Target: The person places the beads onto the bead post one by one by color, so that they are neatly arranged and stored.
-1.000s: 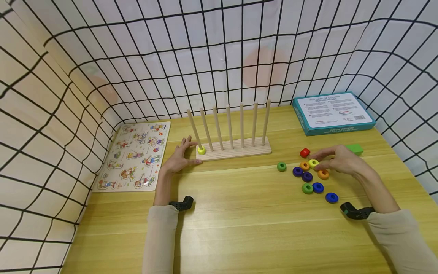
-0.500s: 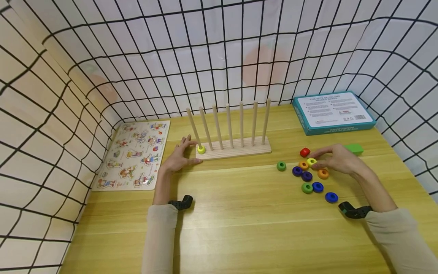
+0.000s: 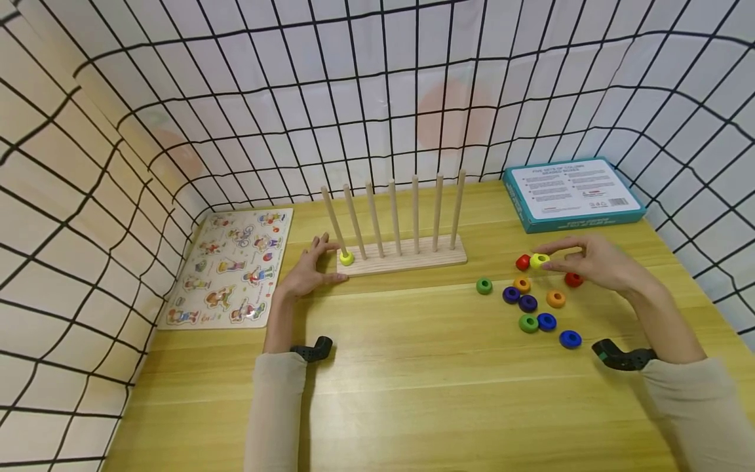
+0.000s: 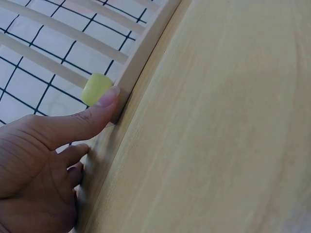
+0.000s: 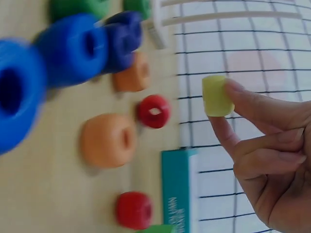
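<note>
In the head view, my left hand (image 3: 307, 271) holds the left end of a wooden peg rack (image 3: 407, 260), thumb at the front corner and fingers toward the back. The rack carries a row of upright pegs. One yellow bead (image 3: 346, 258) sits at the foot of the leftmost peg, close beside my thumb (image 4: 99, 114) in the left wrist view. My right hand (image 3: 596, 262) pinches another yellow bead (image 5: 217, 95) between thumb and finger, raised off the table in the right wrist view. Below it lie a red bead (image 3: 523, 262) and an orange bead (image 3: 556, 299).
Several loose beads lie right of the rack, among them a green bead (image 3: 484, 286), a purple bead (image 3: 527, 303) and a blue bead (image 3: 570, 339). A teal box (image 3: 575, 195) lies at the back right. A picture puzzle board (image 3: 230, 269) lies at the left.
My right hand has taken hold of the yellow bead and lifted it from the group, uncovering a red bead under the hand. The left hand stays at the rack.
</note>
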Demonstrator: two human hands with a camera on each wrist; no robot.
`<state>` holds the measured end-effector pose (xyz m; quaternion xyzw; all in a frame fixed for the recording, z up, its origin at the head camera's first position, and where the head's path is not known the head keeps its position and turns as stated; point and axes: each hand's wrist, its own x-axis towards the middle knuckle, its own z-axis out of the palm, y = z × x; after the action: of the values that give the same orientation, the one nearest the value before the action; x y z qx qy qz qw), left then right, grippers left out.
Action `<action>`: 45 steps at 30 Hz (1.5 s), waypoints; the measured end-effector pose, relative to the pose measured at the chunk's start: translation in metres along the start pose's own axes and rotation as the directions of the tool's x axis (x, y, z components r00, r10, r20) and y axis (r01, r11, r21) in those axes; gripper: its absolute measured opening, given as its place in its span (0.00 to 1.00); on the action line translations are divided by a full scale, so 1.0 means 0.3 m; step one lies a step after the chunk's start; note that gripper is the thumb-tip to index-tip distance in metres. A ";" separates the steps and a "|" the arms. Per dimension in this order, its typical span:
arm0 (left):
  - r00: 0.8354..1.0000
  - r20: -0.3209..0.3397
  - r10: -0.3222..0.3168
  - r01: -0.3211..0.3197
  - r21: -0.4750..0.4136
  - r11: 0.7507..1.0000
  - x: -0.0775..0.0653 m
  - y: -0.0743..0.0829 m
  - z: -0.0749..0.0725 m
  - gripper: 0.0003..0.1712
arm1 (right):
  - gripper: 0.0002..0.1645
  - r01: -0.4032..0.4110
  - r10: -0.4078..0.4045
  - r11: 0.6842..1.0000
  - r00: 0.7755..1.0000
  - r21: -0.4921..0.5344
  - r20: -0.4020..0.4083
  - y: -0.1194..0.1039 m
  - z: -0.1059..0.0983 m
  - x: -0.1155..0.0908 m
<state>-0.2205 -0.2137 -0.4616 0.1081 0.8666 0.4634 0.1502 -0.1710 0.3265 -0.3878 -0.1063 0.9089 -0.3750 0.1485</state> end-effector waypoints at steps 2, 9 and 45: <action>1.000 -0.003 0.001 -0.001 -0.011 1.000 -0.001 0.000 -0.001 0.44 | 0.23 0.016 -0.016 1.000 0.999 0.002 -0.029 -0.028 -0.013 0.002; 1.000 -0.005 0.018 -0.018 0.020 1.000 0.005 -0.005 0.000 0.43 | 0.18 0.107 -0.104 0.994 0.986 0.018 -0.127 -0.148 -0.049 0.027; 1.000 0.009 0.010 -0.010 0.051 0.999 0.003 0.005 0.000 0.42 | 0.18 0.397 -0.396 0.894 0.917 0.206 -0.047 -0.938 0.193 0.388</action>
<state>-0.2214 -0.2126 -0.4606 0.1183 0.8770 0.4413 0.1488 -0.2362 0.0574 -0.2482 -0.2722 0.8232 -0.4921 0.0779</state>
